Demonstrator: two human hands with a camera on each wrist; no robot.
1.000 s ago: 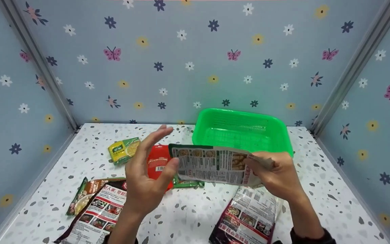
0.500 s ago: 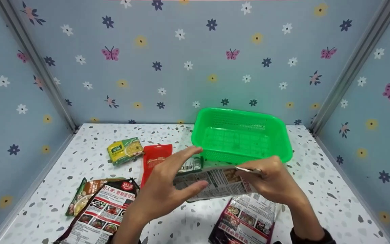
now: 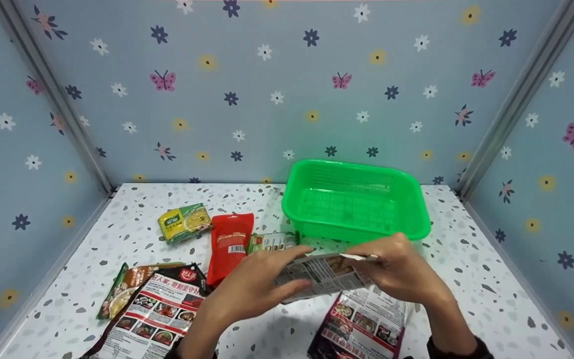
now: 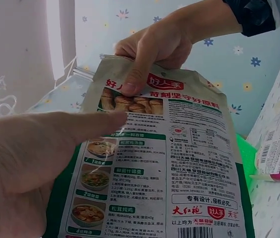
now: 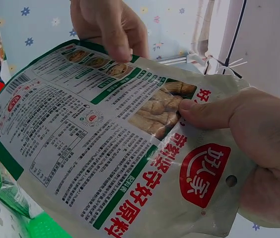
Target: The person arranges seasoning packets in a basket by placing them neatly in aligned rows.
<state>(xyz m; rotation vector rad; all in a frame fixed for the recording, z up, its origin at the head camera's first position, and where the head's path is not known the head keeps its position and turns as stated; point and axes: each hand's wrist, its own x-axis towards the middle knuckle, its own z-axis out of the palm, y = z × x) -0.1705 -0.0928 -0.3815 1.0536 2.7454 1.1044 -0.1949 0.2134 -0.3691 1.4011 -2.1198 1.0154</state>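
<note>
Both hands are at one packet, which I hold up above the worktop, on the near side of the basket. Right hand: grips the packet at its header end, thumb flat on the printed face beside the mushroom photo, near the red logo and the hang hole. Left hand: at the opposite part, thumb and index finger extended, with the packet's edge between them; whether they pinch it, I cannot tell. The printed face carries a green border, dish photos and a barcode, and is turned toward me.

Surroundings, head view. Beyond my left hand, the red pouch lies flat, barcode showing. A green pack lies just to its right and a yellow pack just to its left. Beside my left forearm, the black bag lies over part of a brown pack. Between my forearms, nearer to me than the packet, the purple-edged bag lies printed side up. The basket stands at the rear, near the flowered wall.
</note>
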